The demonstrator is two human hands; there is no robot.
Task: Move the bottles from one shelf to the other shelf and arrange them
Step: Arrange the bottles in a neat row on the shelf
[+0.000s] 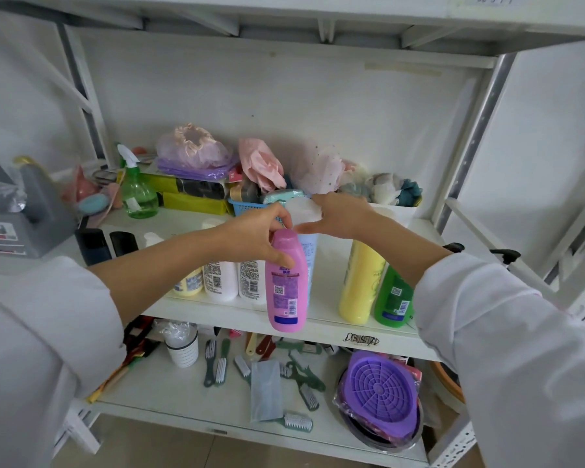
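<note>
My left hand (260, 236) grips the top of a pink bottle (286, 292) and holds it upright in front of the middle shelf's front edge (318, 327). My right hand (338, 214) holds the white cap of a pale blue bottle (309, 255) standing just behind the pink one. On the shelf to the left stand white bottles (222, 278) and a pale yellow one (188, 285), partly hidden by my left arm. A tall yellow bottle (360, 282) and a green bottle (394, 297) stand to the right.
A green spray bottle (137, 192), a blue basket (247, 207), yellow boxes and bagged cloths crowd the shelf's back. Two black caps (108, 244) stand at the left. The lower shelf holds brushes (217, 363), a white cup (182, 347) and a purple lid (380, 390).
</note>
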